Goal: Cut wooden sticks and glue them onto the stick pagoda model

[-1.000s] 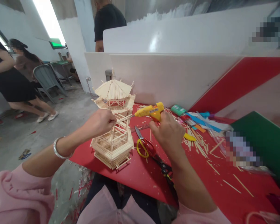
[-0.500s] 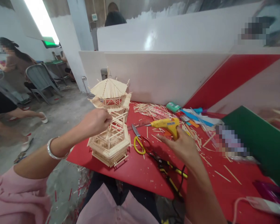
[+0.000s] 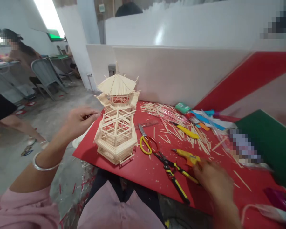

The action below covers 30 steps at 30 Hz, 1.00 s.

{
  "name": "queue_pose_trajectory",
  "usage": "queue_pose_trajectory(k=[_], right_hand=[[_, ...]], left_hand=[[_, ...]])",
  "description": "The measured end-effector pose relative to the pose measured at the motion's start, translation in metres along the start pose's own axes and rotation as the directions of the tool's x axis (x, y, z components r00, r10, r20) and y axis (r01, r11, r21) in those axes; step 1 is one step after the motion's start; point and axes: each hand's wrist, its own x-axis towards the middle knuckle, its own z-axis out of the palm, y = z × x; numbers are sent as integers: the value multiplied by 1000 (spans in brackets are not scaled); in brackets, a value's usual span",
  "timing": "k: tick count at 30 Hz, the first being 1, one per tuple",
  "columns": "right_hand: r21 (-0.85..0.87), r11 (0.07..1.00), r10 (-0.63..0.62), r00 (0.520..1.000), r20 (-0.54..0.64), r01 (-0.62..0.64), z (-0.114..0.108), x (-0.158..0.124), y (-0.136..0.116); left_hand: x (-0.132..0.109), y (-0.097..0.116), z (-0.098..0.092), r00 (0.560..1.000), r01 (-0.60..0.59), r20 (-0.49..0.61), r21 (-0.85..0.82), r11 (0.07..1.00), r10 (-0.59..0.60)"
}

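A wooden-stick model of a pavilion (image 3: 116,148), with an open lattice of crossed sticks on top, stands at the table's left. Just left of that lattice, my left hand (image 3: 79,122) is closed in a pinch, apart from the model; whatever it may hold is too small to make out. My right hand (image 3: 214,179), blurred, is closed around the handle of a yellow glue gun (image 3: 187,156), low over the table with its nozzle pointing left. Behind the lattice part rises a taller tower (image 3: 117,86) with a pointed stick roof.
Scissors (image 3: 146,141) and black-and-yellow pliers (image 3: 173,178) lie between the model and my right hand. Loose sticks (image 3: 157,111), a yellow cutter (image 3: 187,131) and a green roll (image 3: 182,107) are farther back. A white partition (image 3: 171,73) borders the red table (image 3: 143,178).
My left hand has moved left, away from the lattice top. My right hand has lowered the glue gun toward the table, nearer to me and to the right. The view has shifted slightly.
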Motion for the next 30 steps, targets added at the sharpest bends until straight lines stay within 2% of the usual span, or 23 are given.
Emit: queue_pose_trajectory(k=[2, 3, 5, 7, 10, 13, 15, 18, 30], right_hand=[[109, 982, -134, 978, -159, 152, -21, 8, -29], [226, 932, -247, 952, -179, 285, -34, 16, -49], [389, 769, -433, 861, -269, 508, -59, 36, -96], [405, 606, -579, 729, -366, 685, -78, 62, -145], [363, 432, -738, 555, -384, 826, -90, 102, -204], [416, 311, -837, 454, -305, 854, -83, 131, -235], [441, 282, -864, 426, -270, 852, -74, 142, -242], [449, 270, -879, 409, -246, 852, -65, 147, -243], [476, 221, -922, 341, -182, 851, -55, 148, -257]], left_hand=[[-19, -10, 3, 992, 86, -84, -106, 991, -96], [-29, -15, 6, 982, 126, -115, -170, 977, -147], [-44, -22, 17, 960, 170, -162, -311, 935, -229], [-54, -28, 31, 946, 198, -151, -439, 876, -289], [-60, -34, 49, 939, 177, -134, -604, 777, -318], [-60, -37, 58, 941, 152, -126, -672, 725, -314], [-60, -37, 59, 943, 152, -120, -671, 725, -309], [-58, -37, 59, 943, 153, -124, -662, 734, -309], [-55, -38, 64, 946, 95, -169, -669, 737, -275]])
